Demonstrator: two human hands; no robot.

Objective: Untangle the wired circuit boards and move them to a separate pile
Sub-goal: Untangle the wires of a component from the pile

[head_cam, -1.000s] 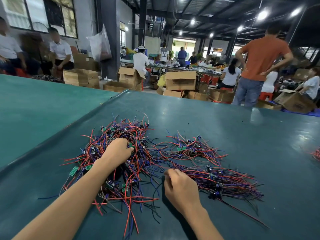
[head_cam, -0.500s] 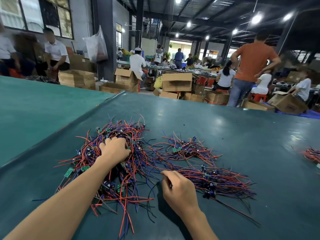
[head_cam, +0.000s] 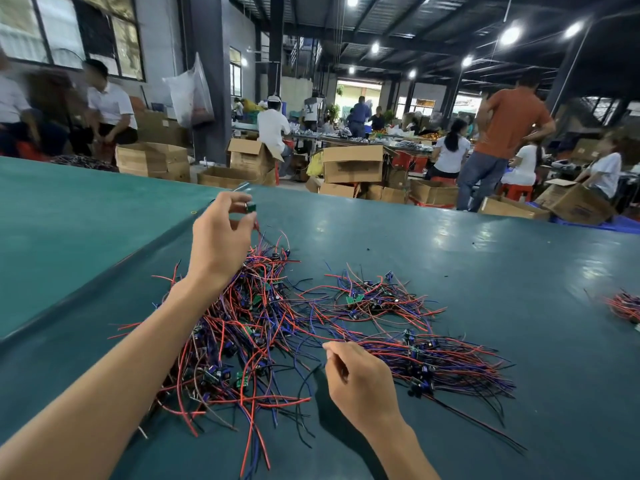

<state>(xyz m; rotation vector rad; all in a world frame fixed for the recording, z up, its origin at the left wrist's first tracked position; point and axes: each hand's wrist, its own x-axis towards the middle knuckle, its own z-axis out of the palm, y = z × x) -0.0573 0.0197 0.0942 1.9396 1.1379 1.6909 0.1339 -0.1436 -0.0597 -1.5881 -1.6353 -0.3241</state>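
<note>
Small green circuit board [head_cam: 250, 206], thin red wire trailing, pinched by fingertips of left hand [head_cam: 220, 237] above the tangled pile [head_cam: 256, 327] of glossy red, blue and black wires, right hand [head_cam: 360, 382] curled, pinching strands at that pile's near edge, smooth teal table [head_cam: 450, 254] beneath

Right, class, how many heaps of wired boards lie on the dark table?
4: the big tangle at left, a smaller heap centre-back, a long heap near right, and a partial heap at the right edge. Stray wires bridge the first three.
</note>
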